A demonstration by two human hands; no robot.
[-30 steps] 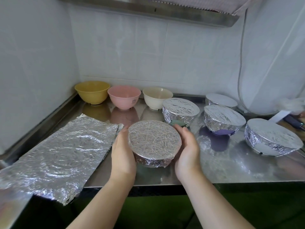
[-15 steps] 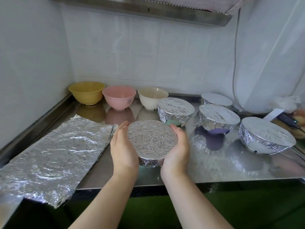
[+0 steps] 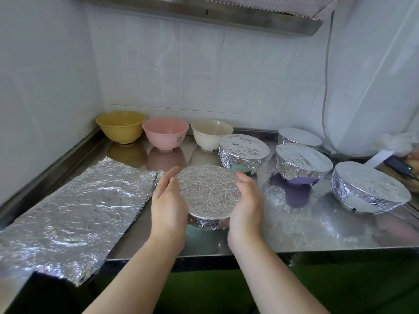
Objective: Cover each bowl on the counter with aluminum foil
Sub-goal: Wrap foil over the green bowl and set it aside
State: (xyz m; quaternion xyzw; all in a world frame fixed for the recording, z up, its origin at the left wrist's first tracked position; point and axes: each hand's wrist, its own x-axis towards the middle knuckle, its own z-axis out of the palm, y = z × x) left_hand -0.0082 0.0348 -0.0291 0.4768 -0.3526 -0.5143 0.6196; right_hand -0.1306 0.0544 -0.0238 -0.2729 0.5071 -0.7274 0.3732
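A foil-covered bowl (image 3: 207, 196) sits near the front of the steel counter (image 3: 317, 230). My left hand (image 3: 169, 205) presses its left side and my right hand (image 3: 246, 205) presses its right side, fingers fairly straight along the foil. Along the back wall stand three uncovered bowls: yellow (image 3: 120, 126), pink (image 3: 165, 132) and cream (image 3: 210, 133). To the right are several foil-covered bowls, among them one over a green bowl (image 3: 243, 152), one over a purple bowl (image 3: 302, 164) and a large one (image 3: 369, 189). A stack of crinkled foil sheets (image 3: 72, 214) lies at the left.
White tiled walls close the left and back. A steel hood edge (image 3: 204, 13) hangs overhead. A white appliance with a cable (image 3: 326, 87) stands at the right, with a dark handled tool (image 3: 399, 166) beside it. The foil stack overhangs the counter's front edge.
Both hands have slid a little along the covered bowl's sides, still pressing the foil. The view has shifted slightly; the bowls have not moved.
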